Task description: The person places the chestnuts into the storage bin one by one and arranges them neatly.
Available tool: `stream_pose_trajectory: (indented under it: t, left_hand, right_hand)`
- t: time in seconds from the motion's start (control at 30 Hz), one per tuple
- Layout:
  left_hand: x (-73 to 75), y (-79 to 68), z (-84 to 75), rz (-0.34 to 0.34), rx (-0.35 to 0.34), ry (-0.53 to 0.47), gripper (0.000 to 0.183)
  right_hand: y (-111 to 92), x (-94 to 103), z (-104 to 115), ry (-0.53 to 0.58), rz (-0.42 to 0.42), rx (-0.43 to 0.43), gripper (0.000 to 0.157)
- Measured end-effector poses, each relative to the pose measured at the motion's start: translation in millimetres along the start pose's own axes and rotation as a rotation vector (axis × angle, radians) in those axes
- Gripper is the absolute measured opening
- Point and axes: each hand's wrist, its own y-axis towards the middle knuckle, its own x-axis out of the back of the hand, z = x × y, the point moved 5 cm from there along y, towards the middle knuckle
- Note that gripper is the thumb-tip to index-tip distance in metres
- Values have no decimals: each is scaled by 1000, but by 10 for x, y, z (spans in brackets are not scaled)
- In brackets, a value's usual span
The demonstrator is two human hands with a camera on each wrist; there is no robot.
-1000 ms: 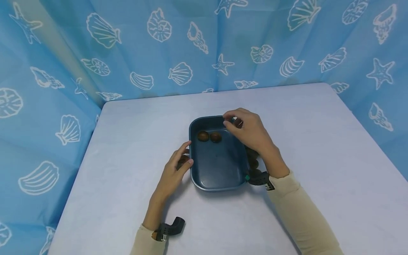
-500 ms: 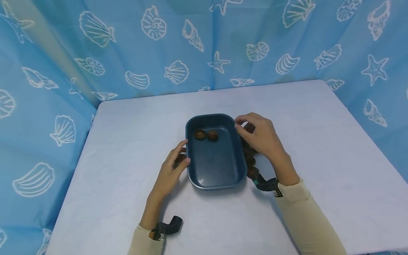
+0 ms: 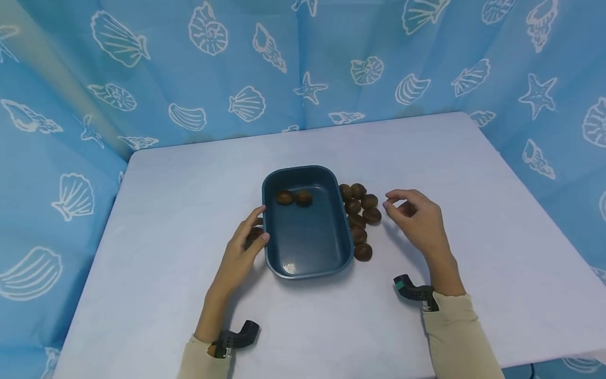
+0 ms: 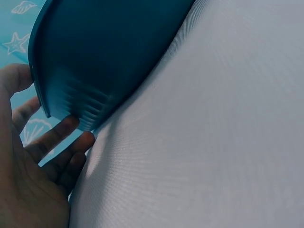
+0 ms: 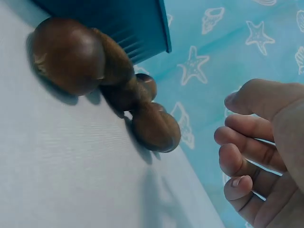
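Note:
A dark blue plastic tray [image 3: 307, 252] stands on the white table. Two brown chestnuts [image 3: 303, 198] lie side by side near its far end. My left hand [image 3: 239, 258] is at the tray's left wall, fingertips against it; in the left wrist view its fingers [image 4: 61, 133] reach along the ribbed side. Several more chestnuts [image 3: 358, 235] are bunched on the cloth along the tray's right wall. To the right of them my right hand [image 3: 418, 218] is held over the table, thumb and fingers loosely bent. The right wrist view shows nothing between its fingers [image 5: 237, 161].
A white cloth [image 3: 189, 184] covers the table. Behind it and at the sides hangs a blue curtain [image 3: 156, 63] printed with white shells and starfish. Black wrist cameras [image 3: 239, 335] are strapped to both arms.
My right hand has moved from over the tray's far right corner out to the right, uncovering the bunched chestnuts. The left hand stays at the tray. The head view has shifted slightly.

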Motion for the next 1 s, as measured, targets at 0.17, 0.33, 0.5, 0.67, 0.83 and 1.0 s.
stream_pose_trajectory:
  t: [0.17, 0.33, 0.5, 0.67, 0.83, 1.0]
  left_hand:
    - [5, -21, 15, -5, 14, -16, 54]
    - [5, -26, 14, -12, 30, -14, 54]
    - [6, -25, 3, -6, 31, -14, 54]
    - [15, -23, -12, -3, 28, -5, 54]
    - [26, -16, -14, 0, 22, 2, 55]
    - [28, -13, -2, 0, 23, 6, 55]
  right_hand:
    - [-27, -62, -8, -50, 34, 32, 22]
    - [-80, -113, -47, -61, 70, 20, 25]
    - [-110, -146, -83, -55, 81, 6, 29]
    - [-114, -214, -111, -46, 105, -1, 32]
    - [-119, -311, -119, -58, 136, 1, 35]
    - [-122, -369, -114, -70, 144, 0, 37]
